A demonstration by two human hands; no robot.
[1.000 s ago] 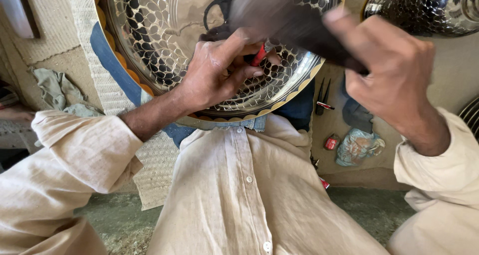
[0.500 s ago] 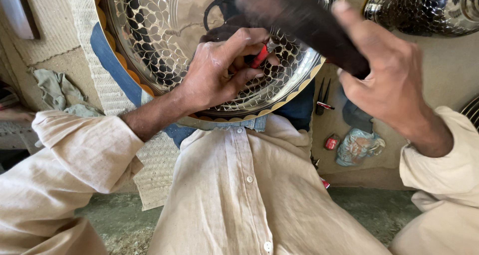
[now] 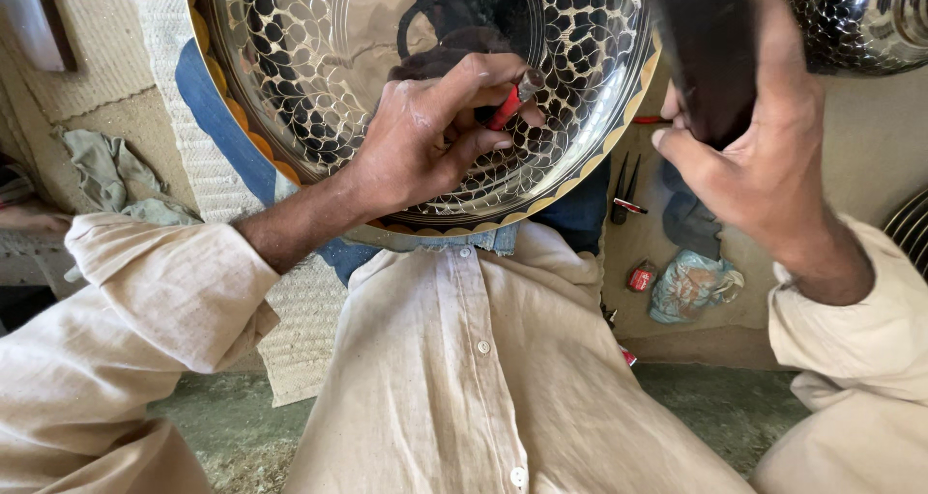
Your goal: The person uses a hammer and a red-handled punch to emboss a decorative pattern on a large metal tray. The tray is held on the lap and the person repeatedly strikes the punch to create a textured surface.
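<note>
While the dark mallet (image 3: 710,54) is running off the top edge, its head hidden, the right hand (image 3: 749,160) is gripping it. Left hand (image 3: 425,141) fingers are pinching a red-handled chisel (image 3: 510,102) against the engraved metal tray (image 3: 319,78) resting in the lap. Woven mat (image 3: 169,98) is lying behind; small tools (image 3: 623,189) are blurring.

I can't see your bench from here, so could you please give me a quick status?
Left hand pinching red-handled chisel against engraved metal tray. Right hand gripping dark mallet, raised. Nothing in the way.
</note>
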